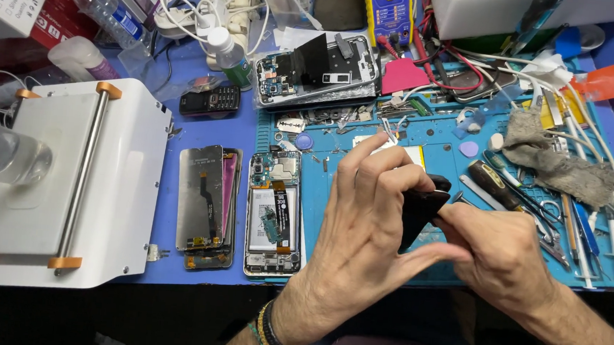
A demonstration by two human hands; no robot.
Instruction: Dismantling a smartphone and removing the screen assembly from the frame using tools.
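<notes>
A: Head view, lower centre: both hands on 1 small black part (420,209), looks like a phone piece, held above the blue mat (365,162) on the worktop.

B: Grip?

A: Left hand (361,227) has fingers curled over its top edge, thumb stretched under it. Right hand (503,255) pinches its right side, closed on it. Can't tell what the part is exactly, mostly hidden.

B: Around it?

A: Opened phone (275,213) with its insides showing lies just left of the left hand, on the mat's left edge. 2 or so stacked screen panels (204,198) further left. White machine with a metal roller (69,177) at far left. Another opened phone (317,72) upper centre, yellow multimeter (389,9) above it. Grey rag (559,165) and loose tools on the right.

B: Step?

A: My read: working or inspecting the black part in mid-air, between bench steps. Next move would call for a steady 2-handed pinch, small finger pressure, and care not to flex it.
</notes>
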